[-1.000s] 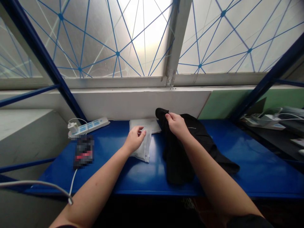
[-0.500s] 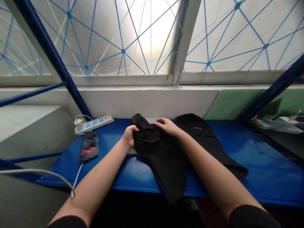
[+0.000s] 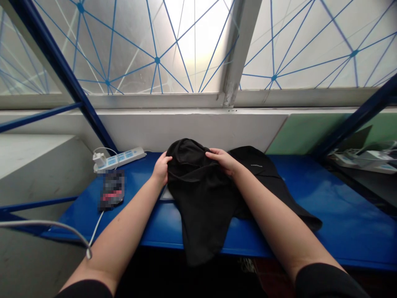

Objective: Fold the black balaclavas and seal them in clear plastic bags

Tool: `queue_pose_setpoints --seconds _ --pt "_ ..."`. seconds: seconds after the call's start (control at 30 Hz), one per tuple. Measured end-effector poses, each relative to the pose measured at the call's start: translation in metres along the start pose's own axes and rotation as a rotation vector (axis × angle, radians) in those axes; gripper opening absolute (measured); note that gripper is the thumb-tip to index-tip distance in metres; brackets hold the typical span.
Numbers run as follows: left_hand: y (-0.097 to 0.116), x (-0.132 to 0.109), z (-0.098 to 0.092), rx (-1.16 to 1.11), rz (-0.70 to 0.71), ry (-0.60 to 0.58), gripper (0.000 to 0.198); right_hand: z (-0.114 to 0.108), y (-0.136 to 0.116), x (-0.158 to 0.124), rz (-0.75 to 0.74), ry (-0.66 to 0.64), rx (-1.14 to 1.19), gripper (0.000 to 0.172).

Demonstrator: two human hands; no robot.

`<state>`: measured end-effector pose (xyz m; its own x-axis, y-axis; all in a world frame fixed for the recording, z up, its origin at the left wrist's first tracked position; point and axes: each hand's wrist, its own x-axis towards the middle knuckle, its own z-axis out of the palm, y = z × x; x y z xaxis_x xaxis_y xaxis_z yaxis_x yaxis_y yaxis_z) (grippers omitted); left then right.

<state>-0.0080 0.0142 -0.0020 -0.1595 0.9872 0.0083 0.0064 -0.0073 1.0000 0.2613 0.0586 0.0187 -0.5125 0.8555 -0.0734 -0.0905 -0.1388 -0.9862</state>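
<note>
A black garment [image 3: 201, 198] is spread over the blue shelf [image 3: 310, 207], its lower end hanging past the front edge. My left hand [image 3: 161, 169] grips the garment's upper left edge with curled fingers. My right hand [image 3: 223, 160] pinches the fabric at the upper right, holding the top raised into a rounded fold. A sliver of a white plastic bag [image 3: 166, 195] shows under the cloth by my left wrist; the rest of it is hidden.
A white power strip [image 3: 119, 159] with a plugged charger lies at the shelf's back left, beside a blurred dark phone [image 3: 111, 189] with a white cable trailing off the edge. Blue frame posts rise on both sides. More cables and devices sit at far right [image 3: 366, 159].
My left hand left the white bag and took hold of the garment. Both hands pulled the black cloth left over the bags and lifted its top edge higher.
</note>
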Motion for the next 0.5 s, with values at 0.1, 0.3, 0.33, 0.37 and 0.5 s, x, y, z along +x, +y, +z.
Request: queue_pose_setpoints --seconds 0.1,0.3,0.33,0.37,0.5 --pt "-0.006 0.008 -0.005 0.587 0.106 0.296 0.047 -0.026 0.011 0.008 0.071 0.232 -0.184 0.027" --pt "-0.007 -0.002 -0.003 1.217 0.026 0.062 0.051 -0.065 0.025 0.012 0.161 0.165 -0.277 0.039" --pt "-0.006 -0.004 -0.001 1.232 0.032 0.022 0.049 -0.067 0.025 0.011 0.169 0.134 -0.284 0.041" --pt "-0.005 -0.006 0.002 1.235 0.032 -0.019 0.046 -0.068 0.023 0.009 0.177 0.114 -0.302 0.042" --pt "-0.002 -0.009 0.008 1.195 -0.026 -0.073 0.031 -0.067 0.018 0.006 0.207 0.111 -0.384 0.045"
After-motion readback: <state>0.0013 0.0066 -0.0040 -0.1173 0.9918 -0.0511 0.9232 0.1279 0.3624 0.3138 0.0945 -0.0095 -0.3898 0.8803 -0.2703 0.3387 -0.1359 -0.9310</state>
